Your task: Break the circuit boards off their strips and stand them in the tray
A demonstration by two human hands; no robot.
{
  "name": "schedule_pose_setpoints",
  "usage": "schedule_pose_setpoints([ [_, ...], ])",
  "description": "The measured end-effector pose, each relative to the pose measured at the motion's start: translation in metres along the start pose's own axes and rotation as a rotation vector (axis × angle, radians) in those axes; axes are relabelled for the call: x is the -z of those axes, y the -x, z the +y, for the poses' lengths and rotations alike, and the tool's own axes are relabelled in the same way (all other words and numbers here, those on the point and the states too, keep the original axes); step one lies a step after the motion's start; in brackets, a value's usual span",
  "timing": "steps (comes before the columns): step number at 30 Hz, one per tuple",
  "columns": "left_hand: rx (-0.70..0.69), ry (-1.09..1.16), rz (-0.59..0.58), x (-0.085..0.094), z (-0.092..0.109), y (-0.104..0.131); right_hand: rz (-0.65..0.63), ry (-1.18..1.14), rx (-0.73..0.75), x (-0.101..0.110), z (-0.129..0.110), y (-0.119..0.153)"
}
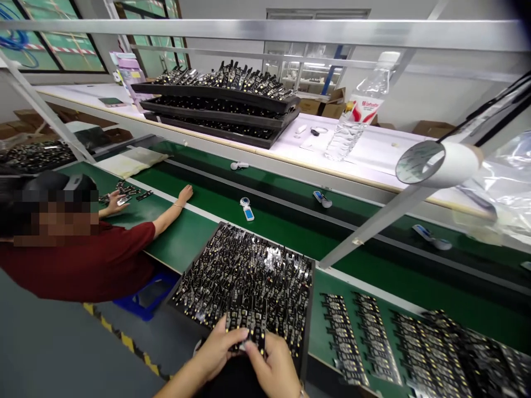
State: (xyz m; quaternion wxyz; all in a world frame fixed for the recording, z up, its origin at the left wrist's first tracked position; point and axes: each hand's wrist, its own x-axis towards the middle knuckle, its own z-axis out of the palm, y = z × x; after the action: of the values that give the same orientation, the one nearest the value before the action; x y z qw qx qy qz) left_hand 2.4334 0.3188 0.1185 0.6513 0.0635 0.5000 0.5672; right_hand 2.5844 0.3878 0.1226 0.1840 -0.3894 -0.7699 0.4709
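My left hand (216,347) and my right hand (274,362) are side by side at the bottom middle, thumbs almost touching. Between them they grip a strip of small black circuit boards (245,320), dotted with yellow-white squares. The strip is raised over the near edge of a black tray (310,309) full of many similar circuit boards (249,265). Fingers under the strip are hidden. To the right, rows of circuit board strips (342,337) lie on the green bench (319,331), with a denser pile (493,354) beyond them.
A co-worker in a red top (112,260) sits at left, one arm across the bench. Several small white-and-blue devices (248,211) lie on the green conveyor belt (282,215). Stacked trays (215,110) and a water bottle (357,119) stand on the shelf. A slanted metal post (373,218) rises at right.
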Motion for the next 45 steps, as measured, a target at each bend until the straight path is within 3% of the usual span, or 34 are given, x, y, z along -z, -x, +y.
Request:
schedule_pose_setpoints([
  [5, -0.094, -0.151, -0.041, 0.004, -0.011, -0.011, -0.034, 0.233, -0.001, -0.003, 0.006, 0.003],
  [9, -0.265, -0.385, 0.026, 0.005, -0.021, -0.022, -0.032, 0.531, -0.148, -0.005, 0.007, 0.003],
  [11, -0.303, -0.462, 0.053, 0.003, -0.024, -0.028, -0.029, 0.581, -0.269, 0.002, 0.02, 0.0],
  [15, -0.19, -0.482, 0.04, 0.003, -0.032, -0.051, -0.073, 0.46, -0.483, 0.025, 0.081, 0.005],
  [19, -0.057, -0.514, 0.009, -0.001, -0.06, -0.076, -0.168, 0.364, -0.564, 0.032, 0.139, 0.028],
  [23, 0.093, -0.548, -0.018, -0.019, -0.089, -0.093, -0.214, 0.328, -0.626, 0.024, 0.164, 0.041],
  [26, 0.172, -0.588, -0.043, -0.029, -0.097, -0.102, -0.208, 0.38, -0.734, 0.024, 0.173, 0.043],
  [32, 0.202, -0.876, -0.042, -0.021, -0.082, -0.111, -0.103, 0.472, -0.842, 0.043, 0.181, 0.055],
  [36, 0.103, -1.144, 0.009, -0.007, -0.062, -0.108, 0.078, 0.548, -0.837, 0.069, 0.193, 0.053],
  [40, -0.002, -1.327, 0.057, -0.003, -0.043, -0.093, 0.267, 0.603, -0.87, 0.1, 0.218, 0.041],
  [45, -0.074, -1.36, -0.026, 0.003, -0.03, -0.066, 0.315, 0.436, -0.881, 0.125, 0.235, 0.031],
])
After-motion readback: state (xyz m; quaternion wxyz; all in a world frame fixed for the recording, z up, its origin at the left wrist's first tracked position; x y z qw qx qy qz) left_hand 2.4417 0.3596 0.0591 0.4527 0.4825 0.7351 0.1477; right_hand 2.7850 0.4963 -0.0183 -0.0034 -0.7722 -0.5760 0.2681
